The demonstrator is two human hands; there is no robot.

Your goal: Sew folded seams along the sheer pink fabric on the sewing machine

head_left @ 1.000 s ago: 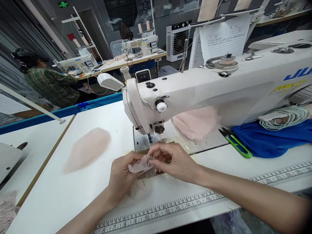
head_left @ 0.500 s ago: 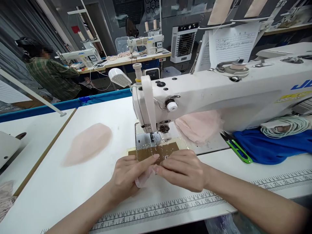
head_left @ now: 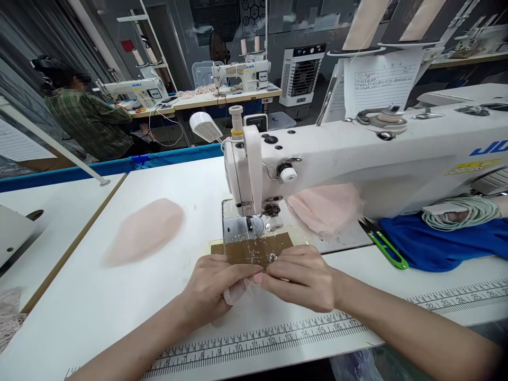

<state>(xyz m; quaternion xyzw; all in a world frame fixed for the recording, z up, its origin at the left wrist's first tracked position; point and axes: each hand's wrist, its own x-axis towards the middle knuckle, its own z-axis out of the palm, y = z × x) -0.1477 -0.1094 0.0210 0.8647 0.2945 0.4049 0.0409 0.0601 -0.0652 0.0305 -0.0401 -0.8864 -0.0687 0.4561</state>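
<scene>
Apparently lining up the edge of the pale fabric (head_left: 235,293), pinched in the left hand (head_left: 208,286) and, seemingly, the right hand (head_left: 305,278), bunched between both. Next, probably needing light, even fingertip tension.

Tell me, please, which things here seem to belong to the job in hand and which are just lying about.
Likely in the job:
- sheer pale fabric between left hand and right hand
- sewing machine
- probably the pink pile and pink piece

Apparently lying about:
- green-handled snips
- blue cloth
- coiled cord
</scene>
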